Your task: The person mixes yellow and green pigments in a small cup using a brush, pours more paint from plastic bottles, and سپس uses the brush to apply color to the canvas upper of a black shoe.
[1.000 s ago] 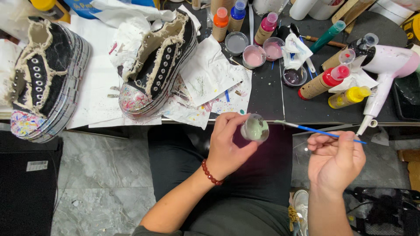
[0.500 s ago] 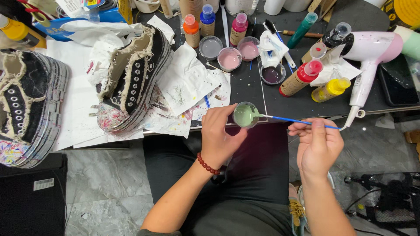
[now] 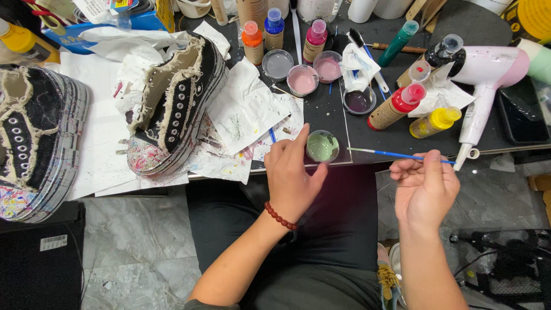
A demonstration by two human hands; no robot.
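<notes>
The left hand (image 3: 293, 175) pinched a small round cup of pale green paint (image 3: 322, 147) (glossy, shallow); the right hand (image 3: 425, 186) gripped a thin blue-handled brush (image 3: 402, 155).

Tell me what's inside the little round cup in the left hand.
The small round cup held by the left hand contains pale green paint. Its depth and the cup's bottom are hidden by the paint.

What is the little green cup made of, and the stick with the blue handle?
The little cup in the left hand looks like clear, shiny plastic: its rim is see-through around the green paint. The paintbrush in the right hand has a glossy blue handle, maybe painted wood or plastic; I cannot tell which.
</notes>
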